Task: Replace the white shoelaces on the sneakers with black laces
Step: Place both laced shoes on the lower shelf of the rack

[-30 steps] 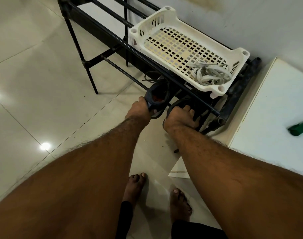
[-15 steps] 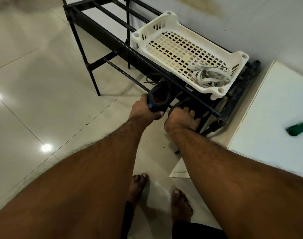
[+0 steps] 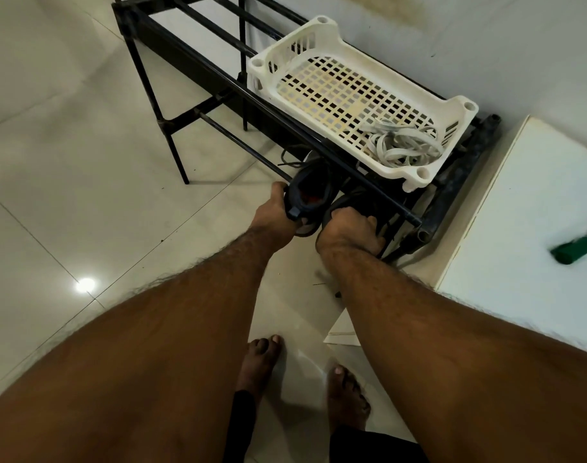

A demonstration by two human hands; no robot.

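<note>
head view: both arms extend forward and down toward the lower tier of a black metal shoe rack (image 3: 218, 101) standing against the wall. the left hand (image 3: 273, 213) grips the heel end of the left sneaker (image 3: 307, 198), a dark shoe with a red lining; its fingers curl round the heel rim, with the shoe opening facing the camera. the toe end of this sneaker lies under the rack's front bar. dark laces (image 3: 290, 158) trail from the shoe just behind that bar. the right hand (image 3: 350, 230) grips the right sneaker (image 3: 343, 203), a dark shoe set just beside the first; its fingers curl over the shoe's rear edge and hide most of it. both wrists are bent downward, knuckles up. on the top tier rests a white perforated basket (image 3: 318, 38); a bundle of white laces (image 3: 402, 147) lies in its near right corner. to the right stands a white table (image 3: 519, 202) carrying a green object (image 3: 576, 248). the person's bare feet (image 3: 262, 365) stand on the tiled floor (image 3: 68, 162).
</note>
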